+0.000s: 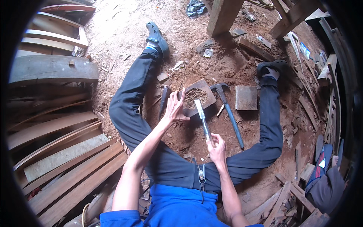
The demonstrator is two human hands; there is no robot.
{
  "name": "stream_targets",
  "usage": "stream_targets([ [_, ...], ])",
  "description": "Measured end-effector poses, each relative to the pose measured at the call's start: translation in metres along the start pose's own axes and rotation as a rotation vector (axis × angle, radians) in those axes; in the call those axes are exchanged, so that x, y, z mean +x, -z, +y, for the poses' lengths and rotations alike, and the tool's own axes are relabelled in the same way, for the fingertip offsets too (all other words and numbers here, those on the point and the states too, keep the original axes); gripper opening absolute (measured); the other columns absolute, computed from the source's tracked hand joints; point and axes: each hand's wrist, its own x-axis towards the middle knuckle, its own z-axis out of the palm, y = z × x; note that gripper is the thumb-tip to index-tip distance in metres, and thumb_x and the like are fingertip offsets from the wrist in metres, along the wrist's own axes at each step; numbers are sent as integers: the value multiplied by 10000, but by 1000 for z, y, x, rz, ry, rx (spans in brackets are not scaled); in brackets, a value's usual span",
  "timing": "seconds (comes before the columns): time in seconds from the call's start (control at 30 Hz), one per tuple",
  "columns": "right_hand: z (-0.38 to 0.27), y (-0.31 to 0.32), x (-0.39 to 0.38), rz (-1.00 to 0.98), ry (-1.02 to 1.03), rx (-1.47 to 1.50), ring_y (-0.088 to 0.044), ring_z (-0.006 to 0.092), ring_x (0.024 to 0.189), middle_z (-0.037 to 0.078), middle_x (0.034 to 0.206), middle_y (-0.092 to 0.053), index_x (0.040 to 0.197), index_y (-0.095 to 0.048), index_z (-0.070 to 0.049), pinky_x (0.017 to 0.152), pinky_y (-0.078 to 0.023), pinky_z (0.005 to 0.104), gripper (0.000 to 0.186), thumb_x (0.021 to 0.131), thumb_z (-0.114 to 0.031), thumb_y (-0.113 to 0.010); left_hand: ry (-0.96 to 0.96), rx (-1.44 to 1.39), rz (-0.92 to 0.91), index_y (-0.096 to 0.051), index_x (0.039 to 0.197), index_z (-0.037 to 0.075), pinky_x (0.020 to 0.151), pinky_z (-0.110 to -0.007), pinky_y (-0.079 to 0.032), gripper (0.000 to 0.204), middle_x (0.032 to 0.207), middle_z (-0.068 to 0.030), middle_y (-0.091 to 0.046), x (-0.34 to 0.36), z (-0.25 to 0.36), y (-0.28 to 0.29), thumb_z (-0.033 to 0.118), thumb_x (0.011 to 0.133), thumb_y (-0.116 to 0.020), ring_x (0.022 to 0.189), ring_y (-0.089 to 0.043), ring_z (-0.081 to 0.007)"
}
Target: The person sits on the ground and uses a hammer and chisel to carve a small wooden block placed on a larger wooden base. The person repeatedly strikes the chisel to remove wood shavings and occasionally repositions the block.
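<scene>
A square wooden block (206, 90) with a rough hollow carved in its top lies on the ground between my legs. My left hand (175, 108) grips its left side, fingers and thumb spread along the edges. In my right hand (216, 148) is a chisel (202, 118), held by its handle. The broad metal blade points away from me, its tip over the block's near right part. A hammer (229, 113) with a blue handle lies to the right of the block. Just left of my left hand rests a dark, narrow tool (164, 99), its kind unclear.
A second wooden block (246, 97) sits beside my right leg. Curved planks (72, 166) are stacked along the left. Thick wooden legs (224, 17) stand at the far side. Scrap wood (280, 200) and dark cloth (327, 189) lie at the near right. Wood shavings cover the ground.
</scene>
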Motion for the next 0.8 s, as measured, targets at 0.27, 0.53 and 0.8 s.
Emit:
stream_targets([
  [0.27, -34, -19, 32, 10, -66, 48, -658, 207, 591, 138, 797, -676, 1085, -631, 13, 557, -514, 364, 297, 837, -148, -659, -75, 91, -36, -138, 1520, 24, 1080, -519, -348, 1460, 1343, -288, -352, 40, -39, 6, 456, 361, -913, 1239, -382, -455],
  [0.53, -58, -15, 69, 34, 36, -184, -677, 271, 772, 166, 825, -678, 1066, -646, 19, 731, -511, 437, 326, 840, -216, -651, -4, 3, 18, -107, 1528, 46, 1096, -539, -298, 1443, 1391, -349, -325, 50, -48, 8, 435, 402, -922, 1294, -341, -487],
  [0.8, -71, -13, 43, 78, 148, 216, -641, 176, 688, 174, 1073, -551, 1151, -558, 75, 460, -530, 274, 330, 905, -127, -471, -691, -380, 169, -406, 1445, 107, 1084, -552, -330, 1037, 1458, -231, -343, -1, 46, 28, 250, 537, -886, 1388, -308, -367],
])
